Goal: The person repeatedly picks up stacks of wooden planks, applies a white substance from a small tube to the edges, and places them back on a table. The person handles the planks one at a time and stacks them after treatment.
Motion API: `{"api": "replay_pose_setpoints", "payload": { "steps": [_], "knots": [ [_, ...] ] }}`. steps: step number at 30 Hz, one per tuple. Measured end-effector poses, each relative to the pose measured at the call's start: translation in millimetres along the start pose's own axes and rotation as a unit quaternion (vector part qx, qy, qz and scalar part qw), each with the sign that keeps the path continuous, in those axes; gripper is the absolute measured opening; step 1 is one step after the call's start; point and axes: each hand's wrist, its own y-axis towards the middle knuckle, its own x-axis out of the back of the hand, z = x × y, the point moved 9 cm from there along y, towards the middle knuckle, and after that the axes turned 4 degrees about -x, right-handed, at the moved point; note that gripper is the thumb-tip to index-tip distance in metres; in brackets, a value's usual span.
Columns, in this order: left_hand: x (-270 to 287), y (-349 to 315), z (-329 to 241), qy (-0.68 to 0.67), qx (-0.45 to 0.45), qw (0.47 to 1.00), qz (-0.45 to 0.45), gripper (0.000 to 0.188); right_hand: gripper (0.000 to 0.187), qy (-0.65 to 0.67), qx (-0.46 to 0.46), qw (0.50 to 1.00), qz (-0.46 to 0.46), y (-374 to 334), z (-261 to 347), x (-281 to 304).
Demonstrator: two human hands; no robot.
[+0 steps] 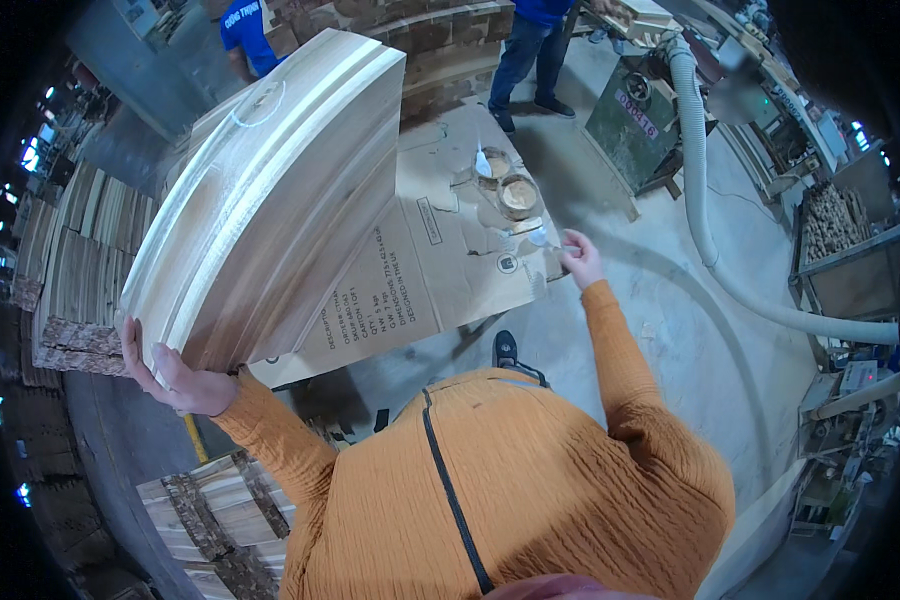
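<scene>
A large curved wooden piece (pixel 270 190), built of pale, ridged strips, stands on the cardboard-covered work surface (pixel 450 270). My left hand (pixel 185 380) grips its near lower corner, thumb on one side and fingers around the outer edge. At the cardboard's right edge, my right hand (pixel 582 260) is closed in a pinch on a small pale spoon (pixel 539 238), its bowl pointing left over the cardboard. Just beyond are two round tubs of tan paste (pixel 518 196) (pixel 497 166). Another white spoon (pixel 483 162) leans at the farther tub.
Stacked boards (pixel 95 250) stand at the left, and more wooden pieces (pixel 220 510) lie at lower left. Two people in blue shirts (pixel 253 38) (pixel 542 50) are at the far side. A green machine (pixel 630 120) and a grey hose (pixel 698 180) occupy the right.
</scene>
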Motion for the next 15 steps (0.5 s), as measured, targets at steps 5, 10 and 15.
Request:
{"api": "replay_pose_setpoints", "payload": {
  "steps": [5, 10, 15],
  "knots": [
    [2.2, 1.9, 10.0, -0.002, -0.017, 1.0, 0.024, 0.046, 0.039, -0.154, 0.045, 0.984, -0.076, 2.9, 17.2, -33.0],
    [-4.3, 5.8, 9.4, -0.009, -0.044, 0.998, 0.043, 0.043, 0.026, -0.236, 0.029, 0.962, -0.136, 13.4, 31.7, -32.2],
    [-5.0, 4.3, 12.3, -0.041, -0.033, 0.998, 0.042, 0.041, 0.01, 0.015, 0.119, 0.993, 0.008, 41.8, 107.5, -62.8]
  ]
}}
